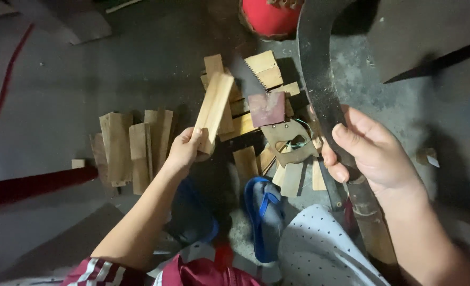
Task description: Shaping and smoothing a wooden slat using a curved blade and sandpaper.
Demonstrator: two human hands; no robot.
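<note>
Left hand (184, 151) clamps my pale wooden slat (213, 110) upright; right hand (375, 153), at three o'clock, grips the curved dark machete (319, 69) — splitting step, I judge; next needs aligned blade.

Split wood slats (129, 148) lie in a loose row on the grey floor (60, 79) to my left. A handsaw (277, 127) rests across more offcuts ahead. Blue sandal (265, 217) below; red round object (269, 16) at the top edge.

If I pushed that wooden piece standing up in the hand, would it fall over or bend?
The wooden piece looks like a flat, thick slat, so it would probably stay stiff rather than bend. It stands tall on a narrow end with the left hand gripping its base, so it would likely tip if let go. Being flat-sided, it probably would not roll.
</note>
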